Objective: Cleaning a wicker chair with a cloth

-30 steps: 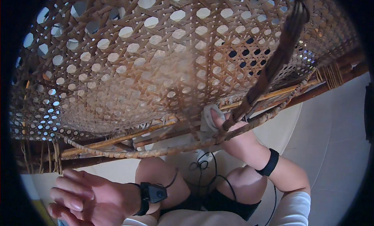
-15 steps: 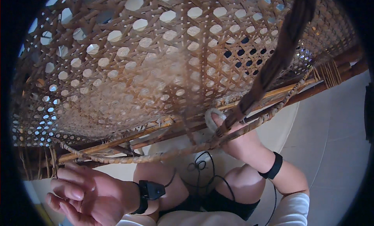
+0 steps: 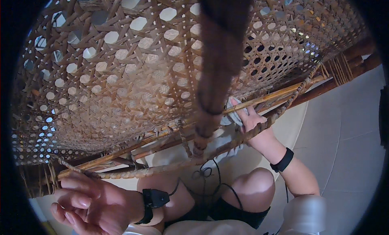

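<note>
A large piece of rattan furniture with a woven cane panel [image 3: 101, 89] fills the upper part of the head view, tilted over my legs. My right hand [image 3: 256, 123] reaches between the lower frame poles and grips a pale cloth [image 3: 229, 119] against a yellowish pole [image 3: 267, 99]; part of the cloth hangs below, behind the curved wrapped rail [image 3: 162, 169]. My left hand [image 3: 101, 204] is at the lower left, palm up, with loosely bent fingers spread apart and nothing visible in them. Its back lies close to the rail's left end; whether they touch is unclear.
A thick dark rattan pole [image 3: 221, 68] stands out toward me, crossing the middle of the view. Binding [image 3: 340, 68] wraps the frame's right corner. A black cable [image 3: 221, 176] loops between my knees. Grey upholstery-like surface [image 3: 336, 141] lies at the right.
The thick pole has shifted left across the view as the furniture or my head turned. My right hand has moved slightly right and up with the cloth. My left hand stays nearly in place.
</note>
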